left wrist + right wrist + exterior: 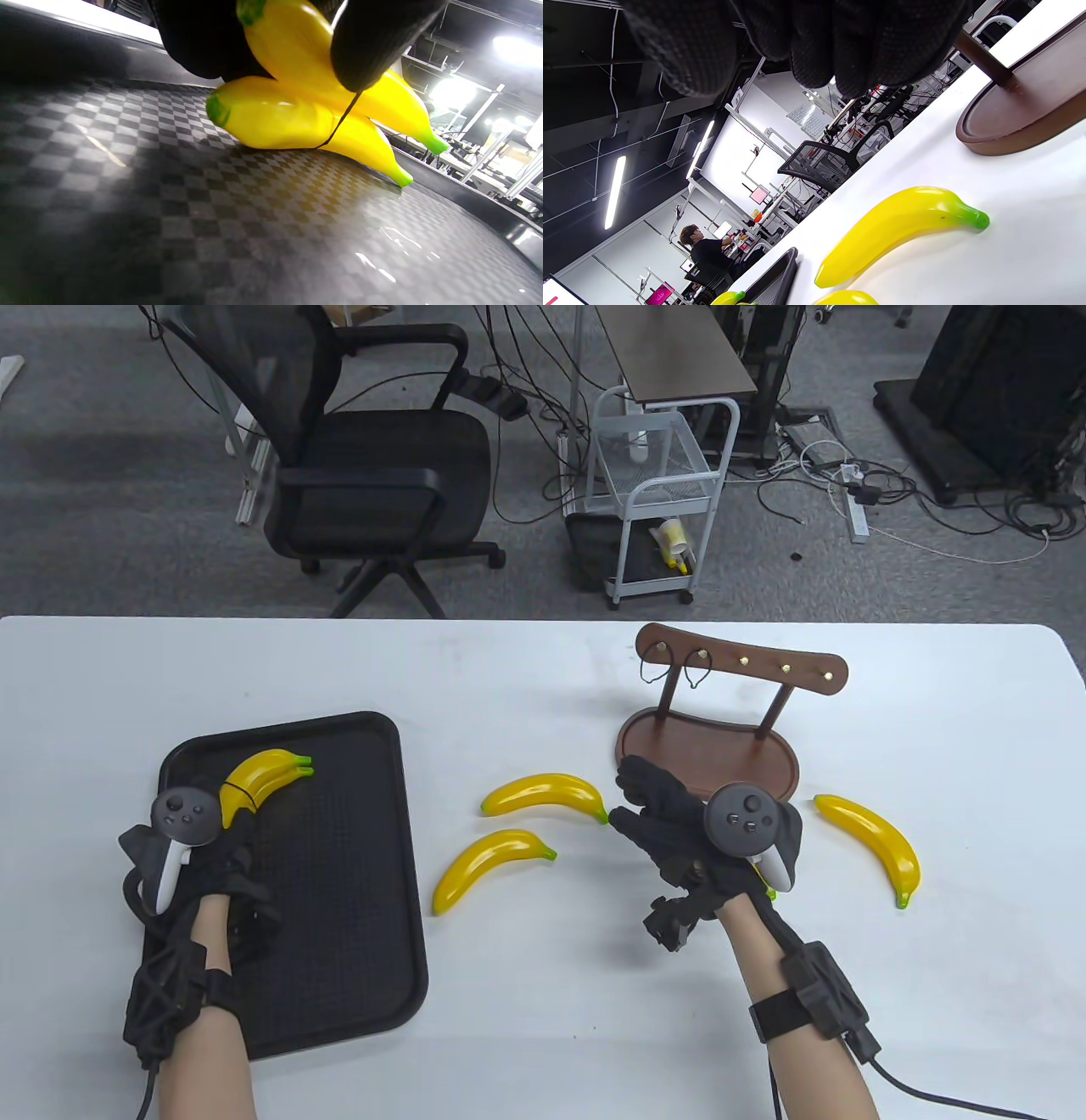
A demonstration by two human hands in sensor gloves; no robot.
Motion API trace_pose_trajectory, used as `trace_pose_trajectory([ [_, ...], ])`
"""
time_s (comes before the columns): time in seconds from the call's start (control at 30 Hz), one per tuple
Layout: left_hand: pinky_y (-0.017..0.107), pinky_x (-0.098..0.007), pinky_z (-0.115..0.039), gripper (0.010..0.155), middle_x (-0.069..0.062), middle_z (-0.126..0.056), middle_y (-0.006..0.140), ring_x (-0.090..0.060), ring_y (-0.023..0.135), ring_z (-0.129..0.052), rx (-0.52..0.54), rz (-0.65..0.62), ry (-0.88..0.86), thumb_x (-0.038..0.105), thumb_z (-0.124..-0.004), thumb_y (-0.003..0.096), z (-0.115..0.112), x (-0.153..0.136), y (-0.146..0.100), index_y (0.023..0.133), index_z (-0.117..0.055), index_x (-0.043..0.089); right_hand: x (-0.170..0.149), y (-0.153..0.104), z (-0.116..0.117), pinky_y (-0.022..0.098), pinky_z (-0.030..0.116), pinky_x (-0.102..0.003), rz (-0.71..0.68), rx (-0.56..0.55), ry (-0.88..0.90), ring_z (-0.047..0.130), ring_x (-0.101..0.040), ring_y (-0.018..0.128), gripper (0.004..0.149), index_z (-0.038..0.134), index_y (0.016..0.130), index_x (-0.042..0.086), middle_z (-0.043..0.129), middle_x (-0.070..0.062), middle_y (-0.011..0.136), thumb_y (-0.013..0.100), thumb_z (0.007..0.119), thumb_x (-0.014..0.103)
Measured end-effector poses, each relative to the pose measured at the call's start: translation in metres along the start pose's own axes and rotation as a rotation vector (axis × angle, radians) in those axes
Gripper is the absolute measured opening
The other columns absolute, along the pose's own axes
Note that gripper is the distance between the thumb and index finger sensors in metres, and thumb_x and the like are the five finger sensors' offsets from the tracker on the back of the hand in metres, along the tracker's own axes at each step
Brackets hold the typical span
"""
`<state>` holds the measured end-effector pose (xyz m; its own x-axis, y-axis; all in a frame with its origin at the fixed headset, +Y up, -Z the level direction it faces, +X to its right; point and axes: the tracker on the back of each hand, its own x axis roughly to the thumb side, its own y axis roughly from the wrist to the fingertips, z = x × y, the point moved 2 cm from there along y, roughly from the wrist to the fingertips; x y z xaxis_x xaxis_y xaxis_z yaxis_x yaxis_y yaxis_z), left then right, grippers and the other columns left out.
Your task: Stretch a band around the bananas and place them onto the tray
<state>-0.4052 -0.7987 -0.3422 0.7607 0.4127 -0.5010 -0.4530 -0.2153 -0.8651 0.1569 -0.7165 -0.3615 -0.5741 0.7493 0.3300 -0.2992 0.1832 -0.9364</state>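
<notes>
Two yellow bananas point(265, 777) point(292, 118) lie together at the back left of the black tray point(356, 899) point(169, 220), with a thin black band point(339, 123) around them. My left hand point(227, 838) holds their near end, and its gloved fingers point(373, 42) grip them from above. My right hand point(646, 802) hovers with relaxed fingers point(814, 46) and holds nothing. It is just right of a loose banana point(545, 796) point(897, 228). A second loose banana point(490, 870) lies in front of that one, and a third point(876, 843) lies to the right.
A wooden stand point(740, 661) with hooks carries two spare black bands, and its oval base point(670, 734) point(1031, 123) is just beyond my right hand. Something yellow-green point(769, 891) peeks out under my right wrist. An office chair and a cart stand beyond the table.
</notes>
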Motion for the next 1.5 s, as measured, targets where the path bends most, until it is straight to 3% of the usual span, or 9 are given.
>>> trace_pose_trajectory([
  [0.4,0.082,-0.058,-0.053,0.072,-0.005,-0.047,0.127,-0.039,0.115,-0.059,0.005,-0.032,-0.007,0.051,-0.07,0.0625,0.014,0.003,-0.005,0.118,-0.032,0.024,-0.001,0.0,-0.001,0.059,0.074,-0.054,0.004,0.0,0.001,0.077,-0.043,0.091,0.069,0.052,0.11,0.01,0.067,-0.018,0.107,0.054,0.078,0.041],
  [0.57,0.082,-0.059,-0.051,0.07,-0.005,-0.045,0.127,-0.04,0.115,-0.057,0.027,-0.087,-0.021,0.051,-0.068,0.0628,0.028,0.016,-0.012,0.118,-0.033,0.024,-0.003,0.0,-0.002,0.059,0.074,-0.054,0.012,-0.002,0.002,0.076,-0.043,0.092,0.069,0.052,0.11,0.01,0.066,-0.018,0.107,0.054,0.078,0.041],
  [0.97,0.082,-0.059,-0.052,0.067,-0.005,-0.047,0.127,-0.04,0.115,-0.058,0.089,-0.338,-0.103,0.051,-0.068,0.0627,0.049,0.092,-0.051,0.117,-0.04,0.025,-0.005,-0.001,-0.006,0.059,0.074,-0.054,0.022,-0.012,0.005,0.076,-0.043,0.092,0.069,0.052,0.11,0.01,0.066,-0.018,0.107,0.054,0.078,0.041],
  [1.5,0.081,-0.058,-0.054,0.066,-0.005,-0.051,0.126,-0.039,0.113,-0.063,0.03,-0.628,-0.181,0.051,-0.069,0.0624,0.018,0.181,-0.116,0.117,-0.042,0.025,-0.008,-0.001,-0.007,0.059,0.073,-0.054,0.032,-0.017,0.008,0.076,-0.043,0.092,0.068,0.052,0.11,0.01,0.066,-0.018,0.108,0.054,0.078,0.04],
])
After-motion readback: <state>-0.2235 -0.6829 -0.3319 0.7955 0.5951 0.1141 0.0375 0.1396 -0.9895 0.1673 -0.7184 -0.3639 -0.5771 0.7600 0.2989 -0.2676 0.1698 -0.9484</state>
